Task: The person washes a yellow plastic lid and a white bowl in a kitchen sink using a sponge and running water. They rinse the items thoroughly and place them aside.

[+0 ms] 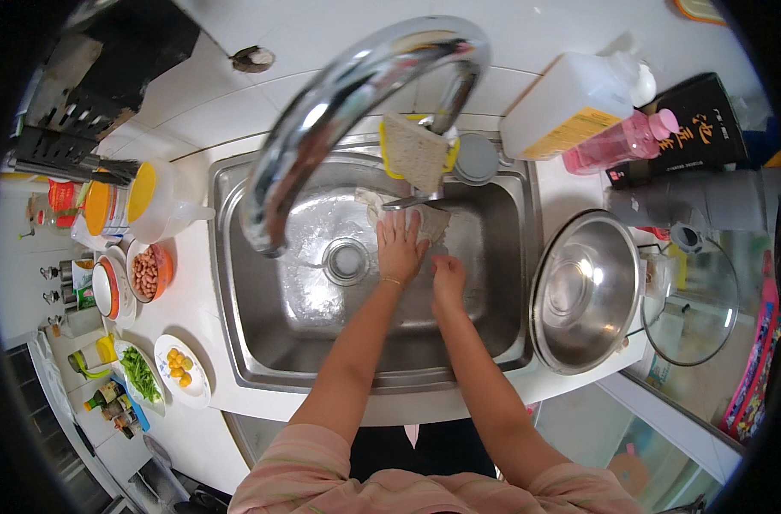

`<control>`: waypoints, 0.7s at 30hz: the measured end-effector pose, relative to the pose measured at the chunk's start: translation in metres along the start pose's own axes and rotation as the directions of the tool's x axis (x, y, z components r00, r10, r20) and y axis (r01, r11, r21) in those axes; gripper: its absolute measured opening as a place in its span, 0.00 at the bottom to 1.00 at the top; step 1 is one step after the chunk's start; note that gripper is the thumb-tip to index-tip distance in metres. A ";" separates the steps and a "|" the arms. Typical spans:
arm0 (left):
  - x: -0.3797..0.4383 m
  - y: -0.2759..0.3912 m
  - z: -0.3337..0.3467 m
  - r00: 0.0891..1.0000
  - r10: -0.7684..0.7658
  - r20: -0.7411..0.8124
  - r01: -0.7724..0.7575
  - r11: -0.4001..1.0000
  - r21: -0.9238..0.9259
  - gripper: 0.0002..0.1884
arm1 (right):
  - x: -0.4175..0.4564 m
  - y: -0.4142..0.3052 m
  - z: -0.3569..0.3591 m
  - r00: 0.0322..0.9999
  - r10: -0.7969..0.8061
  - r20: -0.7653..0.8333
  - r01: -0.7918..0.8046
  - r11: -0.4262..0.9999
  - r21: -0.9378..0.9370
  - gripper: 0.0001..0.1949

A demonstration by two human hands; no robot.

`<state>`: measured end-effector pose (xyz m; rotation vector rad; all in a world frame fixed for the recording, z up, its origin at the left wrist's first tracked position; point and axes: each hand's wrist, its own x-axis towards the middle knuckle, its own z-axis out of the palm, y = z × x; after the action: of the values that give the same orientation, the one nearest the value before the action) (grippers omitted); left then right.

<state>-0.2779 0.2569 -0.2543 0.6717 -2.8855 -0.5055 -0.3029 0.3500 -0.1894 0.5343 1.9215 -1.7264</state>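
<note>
My left hand [400,247] lies flat in the stainless steel sink [493,302], palm down, with its fingertips on a crumpled light cloth [434,221]. A thin bracelet circles that wrist. Close beside it, my right hand [449,279] is curled over the sink floor, and nothing shows between its fingers. The round drain [346,260] is just left of my left hand. Above the basin's left half arches a chrome faucet [364,77], its lever reaching over the cloth. The metal around the drain looks wet.
A sponge [416,149] sits in a yellow holder behind the faucet lever. Metal bowls [586,289] lean at the sink's right, near a glass lid [689,308] and bottles [564,106]. Leftward are a pitcher [165,205], a bowl of peanuts [146,273] and plates of greens [139,376] and yellow pieces [182,367].
</note>
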 end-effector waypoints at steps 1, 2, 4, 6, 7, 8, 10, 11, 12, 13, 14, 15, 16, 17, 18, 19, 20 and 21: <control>-0.004 0.009 0.004 0.997 0.077 0.023 -0.077 0.997 0.001 0.32 | 0.000 -0.003 -0.011 1.000 -0.001 0.000 0.001 1.000 0.025 0.07; -0.006 0.016 0.008 0.988 0.150 0.045 -0.150 0.989 0.000 0.32 | 0.001 -0.005 -0.021 1.000 -0.001 0.002 0.000 0.999 0.047 0.07; 0.000 0.029 0.005 0.927 0.363 0.095 -0.353 0.929 -0.106 0.32 | 0.000 -0.006 -0.037 1.000 0.000 -0.008 0.000 0.996 0.087 0.07; 0.014 0.036 0.006 0.898 0.427 0.106 -0.406 0.897 -0.177 0.33 | -0.003 -0.006 -0.048 1.000 -0.006 -0.017 0.007 0.995 0.103 0.07; 0.030 0.033 0.010 0.915 0.389 0.104 -0.366 0.912 -0.187 0.33 | -0.010 -0.013 -0.049 1.000 0.014 -0.026 -0.012 0.996 0.085 0.07; 0.038 0.032 0.012 0.932 0.348 0.101 -0.324 0.925 -0.197 0.33 | -0.018 -0.020 -0.051 0.999 0.034 -0.034 -0.031 0.997 0.067 0.07; 0.032 0.072 0.030 0.956 0.287 0.054 -0.285 0.958 -0.038 0.33 | -0.019 -0.026 -0.054 0.999 0.025 -0.030 -0.023 0.997 0.067 0.06; 0.018 0.088 0.037 0.968 0.248 0.036 -0.250 0.968 0.037 0.32 | -0.020 -0.025 -0.057 1.000 0.009 -0.008 -0.008 0.997 0.077 0.06; 0.008 0.092 0.036 0.950 0.299 0.091 -0.305 0.950 0.061 0.32 | -0.019 -0.027 -0.061 1.000 -0.012 0.008 0.011 0.995 0.099 0.06; -0.003 0.093 0.035 0.928 0.343 0.145 -0.357 0.930 0.083 0.32 | -0.019 -0.026 -0.065 1.000 -0.028 0.005 0.028 0.996 0.079 0.06; -0.015 0.092 0.032 0.903 0.381 0.199 -0.406 0.908 0.101 0.32 | -0.017 -0.023 -0.068 0.999 -0.045 0.005 0.045 0.997 0.058 0.06; -0.024 0.097 0.015 0.841 0.392 0.374 -0.420 0.908 -0.007 0.31 | -0.015 -0.022 -0.072 0.998 -0.066 0.000 0.066 0.997 0.043 0.06; -0.032 0.103 -0.014 0.740 0.411 0.533 -0.417 0.902 -0.116 0.30 | -0.012 -0.022 -0.076 0.997 -0.078 0.007 0.078 0.996 0.045 0.06; -0.038 0.103 -0.034 0.608 0.427 0.670 -0.390 0.895 -0.217 0.29 | -0.011 -0.021 -0.079 0.996 -0.088 0.018 0.087 0.995 0.047 0.06; -0.046 0.094 -0.039 0.523 0.475 0.707 -0.354 0.876 -0.327 0.29 | -0.014 -0.021 -0.079 0.994 -0.093 0.051 0.091 0.995 0.040 0.07; -0.057 0.084 -0.037 0.434 0.529 0.729 -0.300 0.848 -0.437 0.29 | -0.016 -0.021 -0.078 0.995 -0.068 0.073 0.066 0.998 0.024 0.07; -0.069 0.074 -0.036 0.346 0.586 0.733 -0.231 0.810 -0.539 0.28 | -0.017 -0.022 -0.076 0.995 -0.042 0.096 0.042 0.999 0.006 0.07; -0.078 0.060 -0.036 0.332 0.570 0.752 -0.096 0.813 -0.574 0.29 | -0.018 -0.022 -0.076 0.993 -0.014 0.115 0.016 1.000 -0.017 0.07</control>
<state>-0.2254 0.3324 -0.2037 -0.5617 -3.3795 -1.8946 -0.3095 0.4240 -0.1561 0.4055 1.8623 -1.7096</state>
